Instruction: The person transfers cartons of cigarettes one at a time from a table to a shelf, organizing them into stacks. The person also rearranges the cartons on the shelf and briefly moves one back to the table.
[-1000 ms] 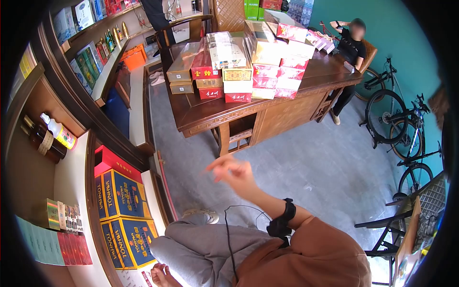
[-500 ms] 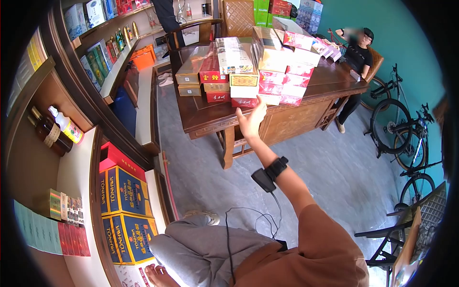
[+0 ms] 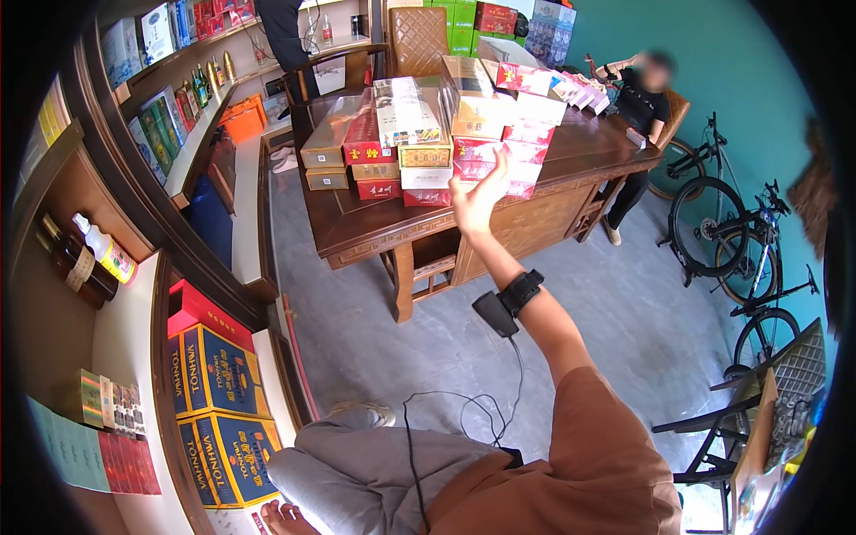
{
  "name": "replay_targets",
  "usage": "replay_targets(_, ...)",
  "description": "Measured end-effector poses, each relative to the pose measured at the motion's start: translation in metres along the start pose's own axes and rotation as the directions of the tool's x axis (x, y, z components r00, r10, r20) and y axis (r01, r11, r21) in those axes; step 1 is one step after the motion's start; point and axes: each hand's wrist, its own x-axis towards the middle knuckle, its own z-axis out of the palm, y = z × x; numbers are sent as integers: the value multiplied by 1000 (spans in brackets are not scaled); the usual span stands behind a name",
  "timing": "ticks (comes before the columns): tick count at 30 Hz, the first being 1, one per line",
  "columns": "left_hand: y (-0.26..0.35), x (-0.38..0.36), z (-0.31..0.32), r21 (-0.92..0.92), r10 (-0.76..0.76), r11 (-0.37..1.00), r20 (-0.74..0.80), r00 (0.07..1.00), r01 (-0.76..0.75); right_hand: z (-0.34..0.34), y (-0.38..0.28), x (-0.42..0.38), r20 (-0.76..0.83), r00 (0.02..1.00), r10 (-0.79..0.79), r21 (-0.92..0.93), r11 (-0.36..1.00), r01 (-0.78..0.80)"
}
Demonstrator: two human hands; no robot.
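Note:
My right hand (image 3: 479, 198) is raised in front of the stacked boxes on the dark wooden desk (image 3: 357, 234). Its thumb and fingers are apart, with nothing held between them; whether it touches the boxes I cannot tell. Just behind it are red-and-white boxes (image 3: 475, 150), with a gold box (image 3: 424, 156) and a red box (image 3: 380, 190) to the left. A black device is strapped to the right wrist. My left hand (image 3: 287, 517), partly cut off at the bottom edge, lies with fingers apart by a white surface with red print, below the blue-and-yellow cartons (image 3: 234, 459).
Shelves (image 3: 134, 357) with bottles and boxes line the left side. A person (image 3: 640, 102) in black sits at the desk's far right end. Bicycles (image 3: 713, 223) stand along the green wall. A black cable (image 3: 408, 446) hangs near my legs, and a folding chair (image 3: 713, 446) is at lower right.
The view has shifted, so the desk and boxes appear farther left. My right hand has moved rightward across the front of the stack, its fingers now higher against the boxes.

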Motion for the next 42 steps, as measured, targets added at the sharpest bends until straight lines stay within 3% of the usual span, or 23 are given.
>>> replay_targets(3,-5,3,-6,-53,26,998,41,999,-24,3,-3,35,-99,995,-24,68,997,31)
replay_targets(6,-9,4,-9,-66,9,998,31,999,-7,11,-10,62,-203,972,117,0,993,-119)
replay_targets(9,-13,7,-16,-81,21,997,62,998,-16,28,-10,77,-230,963,138,4,990,-141)
replay_targets(10,-14,7,-17,-84,24,996,61,998,-19,32,-9,80,-249,943,223,42,975,-220)
replay_targets(14,-9,0,-12,-14,40,999,-7,999,-40,41,-15,84,-184,925,331,-24,940,-341)
replay_targets(16,-6,-2,-9,-4,39,999,-20,999,-39,44,-15,86,-179,907,381,-201,888,-413)
replay_targets(18,4,-5,0,137,-41,989,-81,996,51,47,-15,88,-178,902,393,-229,875,-426)
replay_targets(22,-1,-2,-5,61,-49,997,-108,993,56,50,-16,93,-150,890,432,-307,835,-457)
replay_targets(26,-3,1,-12,149,-63,986,-62,996,72,49,-16,92,-151,890,431,-309,834,-456)
replay_targets(28,-5,2,-14,187,-57,980,-26,998,60,43,-11,87,-176,945,274,-272,910,-314)
replay_targets(29,-2,0,-10,117,-57,991,-37,998,61,39,-9,91,-175,947,270,-271,911,-310)
replay_targets(31,2,-2,-5,47,-62,997,-54,997,64,25,0,101,-246,964,97,-217,964,-152)
replay_targets(34,9,-7,3,117,-63,991,-80,995,72,7,9,145,-314,949,38,-292,947,-135)
replay_targets(35,5,-6,-1,117,-67,990,-83,994,76,4,18,161,-225,974,26,-288,953,-92)
replay_targets(37,-5,1,-10,72,-49,996,-32,998,51,6,26,182,-19,981,194,-467,866,-180)
replay_targets(40,-11,3,-13,34,-44,998,-19,999,45,10,32,193,33,955,294,-578,786,-222)
replay_targets(42,-9,2,-12,-1,-40,999,4,999,40,-1,19,191,49,942,332,-539,803,-255)
